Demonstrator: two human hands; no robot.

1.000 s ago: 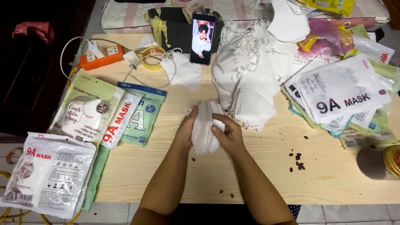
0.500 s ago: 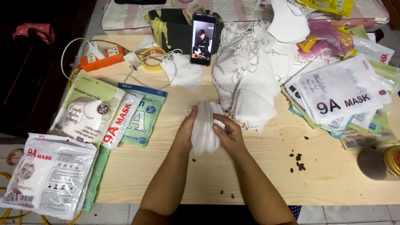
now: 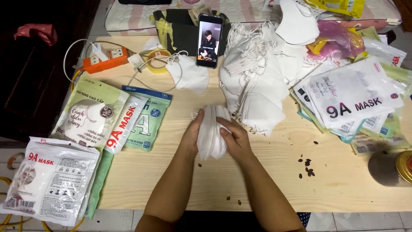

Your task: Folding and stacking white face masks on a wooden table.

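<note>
Looking down from the head camera: both hands are meeting over the middle of the wooden desk (image 3: 171,172), pressing a small stack of white masks (image 3: 211,136) between them. The left hand (image 3: 192,134) is cupping the stack's left edge, fingers curled around it; the right hand (image 3: 233,138) is closing on the right edge, thumb lying across the front. The stack is standing on edge, its lower end sitting just above or on the desk; cannot tell which.

Just behind the hands, a big loose pile of white masks (image 3: 257,86) is spreading across the desk's upper middle, ear loops trailing out. A single mask (image 3: 189,75) is lying apart to its left, near a roll of yellow tape (image 3: 156,60). A phone (image 3: 209,41) is standing propped upright against a dark box (image 3: 182,30), its screen lit. An orange power strip (image 3: 106,60) is sitting at the far left corner with white cables running from it.

Printed mask packets (image 3: 111,120) are lying fanned to the left of the hands, and a larger white packet (image 3: 47,180) is hanging off the desk's left edge. More flat packets (image 3: 352,94) are piling up on the right. Dark seeds (image 3: 307,165) are scattering near a round tin (image 3: 392,167) at the right edge.
</note>
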